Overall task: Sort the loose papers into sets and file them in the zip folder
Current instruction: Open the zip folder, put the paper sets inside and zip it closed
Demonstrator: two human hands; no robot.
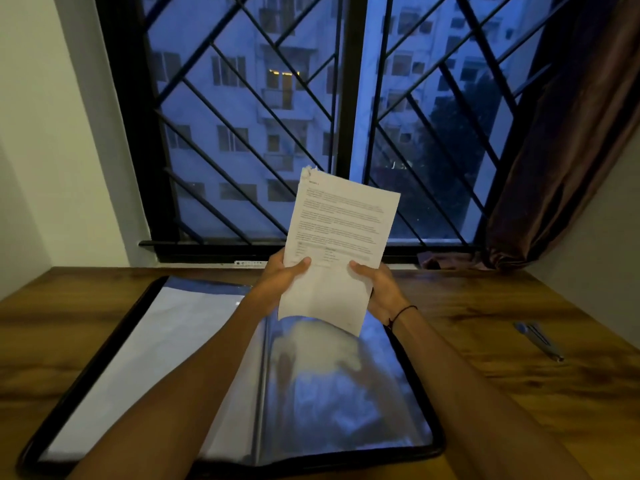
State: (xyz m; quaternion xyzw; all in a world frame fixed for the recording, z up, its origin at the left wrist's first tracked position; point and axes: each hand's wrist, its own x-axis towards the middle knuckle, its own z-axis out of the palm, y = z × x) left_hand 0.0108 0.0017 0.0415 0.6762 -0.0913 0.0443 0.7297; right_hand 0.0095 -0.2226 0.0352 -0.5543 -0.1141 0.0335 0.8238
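Nearest to me I see the zip folder (145,358) lying open flat on the wooden surface (502,341), its black zipped edge running round both halves. The left half shows a pale sheet under a clear sleeve; the right half is a glossy plastic sleeve that throws back blue light from the window, and I cannot tell what lies under it. Both forearms reach forward over the folder.

Above the far part of the folder I see the papers (341,244), a printed set held up off the surface and tilted a little to the right. The top left corner is ragged. The text is too blurred for me to read. The left hand (282,277) grips the lower left edge, thumb on the front of the page and fingers behind. The right hand (379,289) grips the lower right edge the same way, thumb on the front. A dark cord bracelet (401,313) sits on the right wrist.

Off to the right on the surface, well apart from the folder, lies a blue pen (538,341).

Beyond the surface's far edge stands a window (349,98) with black diagonal grille bars, an apartment block in dusk light behind it. A brown curtain (561,150) hangs bunched at the right side.
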